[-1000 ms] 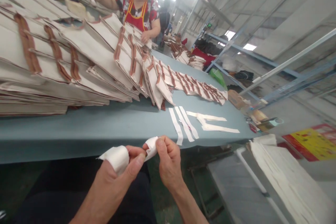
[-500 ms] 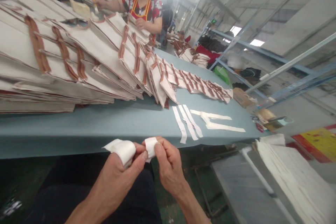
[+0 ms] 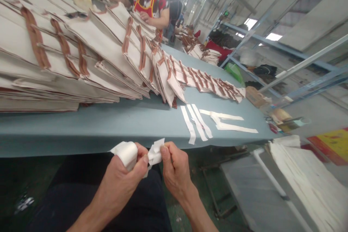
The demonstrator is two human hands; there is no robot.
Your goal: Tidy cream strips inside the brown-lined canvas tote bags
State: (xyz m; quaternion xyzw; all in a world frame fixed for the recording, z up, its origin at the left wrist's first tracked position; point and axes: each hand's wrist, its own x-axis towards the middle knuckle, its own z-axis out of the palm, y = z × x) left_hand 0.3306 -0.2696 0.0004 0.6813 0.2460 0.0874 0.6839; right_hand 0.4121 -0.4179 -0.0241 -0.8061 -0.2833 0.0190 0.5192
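My left hand (image 3: pixel 122 177) is closed on a white strip (image 3: pixel 127 154) that loops over its index finger, with a loose end sticking out on the left. Between the two hands is a crumpled white piece (image 3: pixel 155 153), pinched by the thumb and fingers of my right hand (image 3: pixel 175 165). Whether this piece and the looped strip are joined is hidden by the fingers. Both hands are just in front of the table's near edge, above my lap. Several flat white strips (image 3: pixel 197 123) lie on the table beyond my right hand.
Large piles of off-white panels with brown edging (image 3: pixel 103 50) cover the left and back of the blue-grey table (image 3: pixel 108 125). Across it stands a person in a red apron (image 3: pixel 148 0). At right are a trolley with stacked white sheets (image 3: pixel 307 181) and a metal rack (image 3: pixel 288 58).
The white piece between my hands has turned and crumpled, its corner now pointing up. My right fingers have shifted slightly away from the left. The view has tilted a little.
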